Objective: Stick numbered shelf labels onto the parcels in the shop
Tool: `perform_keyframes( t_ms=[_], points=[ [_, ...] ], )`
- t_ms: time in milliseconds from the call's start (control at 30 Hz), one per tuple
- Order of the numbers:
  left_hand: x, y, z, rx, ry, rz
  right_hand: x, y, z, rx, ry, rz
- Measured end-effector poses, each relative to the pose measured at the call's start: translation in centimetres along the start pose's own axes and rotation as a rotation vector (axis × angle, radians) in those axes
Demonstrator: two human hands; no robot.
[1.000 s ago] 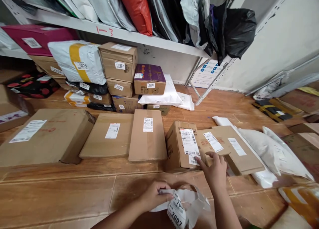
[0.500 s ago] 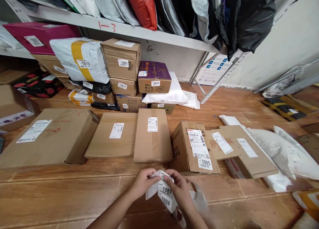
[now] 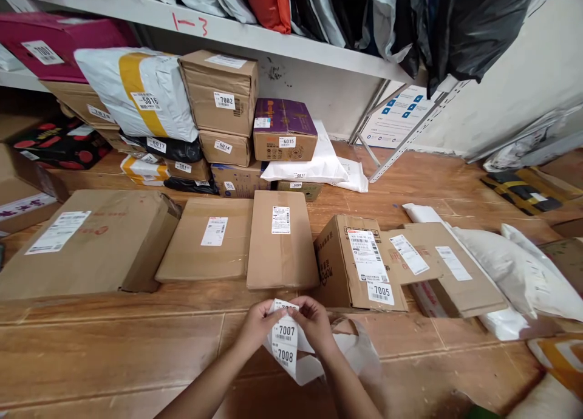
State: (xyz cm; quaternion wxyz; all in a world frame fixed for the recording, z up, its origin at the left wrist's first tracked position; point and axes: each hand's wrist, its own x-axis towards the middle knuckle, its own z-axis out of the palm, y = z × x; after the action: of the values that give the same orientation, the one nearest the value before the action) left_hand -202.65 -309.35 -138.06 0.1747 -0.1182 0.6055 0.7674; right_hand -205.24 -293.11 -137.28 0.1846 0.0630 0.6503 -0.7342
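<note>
Low in the middle of the head view, my left hand (image 3: 255, 327) and my right hand (image 3: 314, 325) both pinch the top of a white strip of number labels (image 3: 285, 344) that reads 7007 and 7008. Its loose backing paper (image 3: 350, 352) trails to the right over the wooden floor. Just beyond my hands lie a flat brown box (image 3: 281, 240) and a taller carton (image 3: 357, 263) bearing a 7005 sticker. To the right a thin cardboard parcel (image 3: 439, 267) leans against that carton.
Two more flat cartons (image 3: 86, 243) (image 3: 204, 240) lie to the left. Numbered parcels (image 3: 218, 100) are stacked under a metal shelf (image 3: 255, 39) packed with bagged packages. White mailer bags (image 3: 519, 273) lie at the right, and a shelf leg (image 3: 396, 155) slants to the floor.
One second ago my right hand pressed the 7005 sticker onto the taller carton. It came back to the label strip, and both hands now hold the strip up.
</note>
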Motion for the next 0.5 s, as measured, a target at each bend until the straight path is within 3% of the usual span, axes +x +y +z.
perform_keyframes(
  t_ms=[100,233,367,500],
  points=[
    [0.4,-2.7,-0.1,0.086,0.155,0.005,0.4,2.8,0.7,-0.042,0.058,0.02],
    [0.1,-5.8,-1.0,0.125,0.226,0.002,0.7,6.3,1.7,-0.025,0.09,0.081],
    [-0.5,-7.0,-2.8,0.122,0.186,-0.014,0.9,7.8,1.7,0.061,-0.032,0.253],
    [-0.6,-6.5,-4.5,0.073,0.045,-0.037,1.2,7.5,0.9,0.072,-0.151,0.337]
  ],
)
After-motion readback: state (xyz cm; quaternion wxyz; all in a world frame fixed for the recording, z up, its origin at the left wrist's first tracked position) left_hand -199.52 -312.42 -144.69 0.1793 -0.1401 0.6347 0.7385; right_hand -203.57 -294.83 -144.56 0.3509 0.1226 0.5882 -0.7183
